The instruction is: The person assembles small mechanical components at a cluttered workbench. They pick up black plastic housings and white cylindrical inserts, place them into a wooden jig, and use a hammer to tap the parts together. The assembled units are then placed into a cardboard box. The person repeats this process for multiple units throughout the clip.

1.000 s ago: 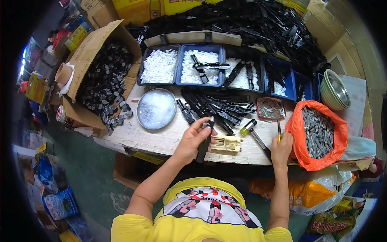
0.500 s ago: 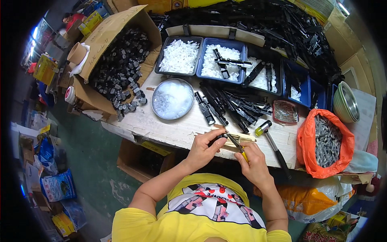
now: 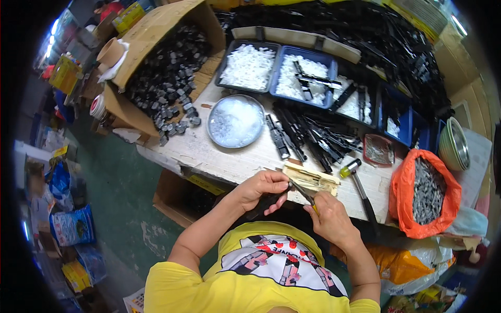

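My left hand [image 3: 263, 192] is closed around a long black part [image 3: 259, 207], mostly hidden by the fingers. In my right hand [image 3: 331, 216] is a yellow-handled tool [image 3: 302, 193] with a slim dark metal shaft; its exact kind is not clear. The tool's tip meets the black part at my left fingertips. Just beyond my hands, a pale yellow grooved block [image 3: 312, 176] lies at the table's front edge. Behind it rests a pile of black plastic assemblies [image 3: 313, 138]. Right of the block lies a hammer [image 3: 361, 190] with a yellowish-green head and black grip.
A round metal dish [image 3: 236, 121] holds translucent stuff. Blue bins [image 3: 275, 78] with white pieces line the back. A carton [image 3: 148, 44] spills dark blocks at left. At right stand a red tray [image 3: 379, 164], an orange bag [image 3: 401, 195] of grey pieces and stacked bowls [image 3: 449, 146].
The view has shifted, so the table's things appear further right. My left hand has turned, and the black part now points down toward my body. The tool stays in my right hand.
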`<state>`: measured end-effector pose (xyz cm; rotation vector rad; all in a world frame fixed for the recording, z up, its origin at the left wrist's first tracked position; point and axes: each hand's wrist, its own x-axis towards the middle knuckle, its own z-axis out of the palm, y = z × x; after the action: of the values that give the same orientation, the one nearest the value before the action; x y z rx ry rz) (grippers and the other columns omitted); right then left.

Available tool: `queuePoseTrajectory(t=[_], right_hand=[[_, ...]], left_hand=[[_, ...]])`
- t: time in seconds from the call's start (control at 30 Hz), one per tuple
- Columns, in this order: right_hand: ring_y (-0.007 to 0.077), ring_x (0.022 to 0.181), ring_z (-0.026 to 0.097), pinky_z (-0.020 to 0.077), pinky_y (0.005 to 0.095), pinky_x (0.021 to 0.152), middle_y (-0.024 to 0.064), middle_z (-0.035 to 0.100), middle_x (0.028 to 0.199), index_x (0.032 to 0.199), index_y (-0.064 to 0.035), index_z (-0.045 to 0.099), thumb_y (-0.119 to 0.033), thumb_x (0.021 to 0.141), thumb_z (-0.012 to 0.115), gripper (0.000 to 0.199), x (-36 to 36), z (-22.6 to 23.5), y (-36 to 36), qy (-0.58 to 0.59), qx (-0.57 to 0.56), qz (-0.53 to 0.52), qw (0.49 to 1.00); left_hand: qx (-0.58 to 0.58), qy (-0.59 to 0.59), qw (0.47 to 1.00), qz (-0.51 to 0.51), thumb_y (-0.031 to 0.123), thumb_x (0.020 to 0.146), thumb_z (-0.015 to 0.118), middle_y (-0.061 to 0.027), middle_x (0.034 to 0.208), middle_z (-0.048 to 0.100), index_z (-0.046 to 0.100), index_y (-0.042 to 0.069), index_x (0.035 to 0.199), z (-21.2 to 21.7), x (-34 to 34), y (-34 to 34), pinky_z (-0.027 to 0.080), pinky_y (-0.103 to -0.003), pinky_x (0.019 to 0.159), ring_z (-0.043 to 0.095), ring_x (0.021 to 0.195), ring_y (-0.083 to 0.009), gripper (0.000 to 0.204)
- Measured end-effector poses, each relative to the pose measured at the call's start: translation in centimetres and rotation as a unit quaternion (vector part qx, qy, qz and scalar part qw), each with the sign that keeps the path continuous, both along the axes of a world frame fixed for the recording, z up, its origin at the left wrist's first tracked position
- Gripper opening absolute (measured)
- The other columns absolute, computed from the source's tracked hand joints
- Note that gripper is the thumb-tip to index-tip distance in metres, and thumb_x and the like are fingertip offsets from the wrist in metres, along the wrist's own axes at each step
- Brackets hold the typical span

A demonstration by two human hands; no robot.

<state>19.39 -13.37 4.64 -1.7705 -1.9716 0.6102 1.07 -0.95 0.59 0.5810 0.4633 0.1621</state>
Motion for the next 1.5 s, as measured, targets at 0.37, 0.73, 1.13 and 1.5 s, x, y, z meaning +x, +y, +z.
queuePoseTrajectory(t=[0.37,0.73,1.13,1.5], right_hand=[[0.0349,0.079,0.049,0.04,0.0406,0.069,0.0202,0.051,0.088,0.084,0.0055,0.052,-0.008,0.079,0.058,0.015,1.4,-1.2,0.9,-0.001,0.134,-0.133,0.982],[0.037,0.079,0.047,0.0364,0.0459,0.07,0.0196,0.05,0.082,0.082,0.0031,0.052,-0.023,0.082,0.058,0.027,14.4,-8.6,-4.2,-0.306,0.1,-0.393,0.862],[0.0243,0.085,0.052,0.0347,0.0341,0.075,0.0075,0.056,0.087,0.09,-0.0069,0.061,-0.005,0.075,0.061,0.015,7.0,-3.1,4.5,-0.128,0.213,-0.193,0.949],[0.0239,0.088,0.048,0.033,0.0381,0.073,0.0043,0.054,0.088,0.086,-0.0096,0.06,-0.005,0.07,0.059,0.017,6.7,-2.1,18.6,-0.223,0.317,-0.186,0.903]], left_hand=[[0.662,0.538,0.499,-0.149,0.034,0.074,0.064,-0.0135,0.085,0.064,0.063,0.014,0.105,0.8,-14.0,-1.2,0.045,-0.043,0.072,0.061,0.074,-0.031,0.036],[0.61,0.565,0.449,0.329,0.027,0.075,0.066,-0.0197,0.068,0.061,0.062,-0.002,0.081,-2.7,-9.8,12.9,0.044,-0.043,0.06,0.059,0.066,-0.036,0.03],[0.659,0.487,0.424,0.387,0.006,0.074,0.06,-0.0152,0.073,0.056,0.051,0.0,0.077,-3.5,-9.8,13.0,0.044,-0.041,0.058,0.056,0.065,-0.0335,0.011],[0.707,0.471,0.506,0.147,0.01,0.065,0.069,-0.0164,0.08,0.052,0.06,0.0,0.095,-1.4,-10.3,9.6,0.044,-0.04,0.066,0.055,0.077,-0.0337,0.032]])
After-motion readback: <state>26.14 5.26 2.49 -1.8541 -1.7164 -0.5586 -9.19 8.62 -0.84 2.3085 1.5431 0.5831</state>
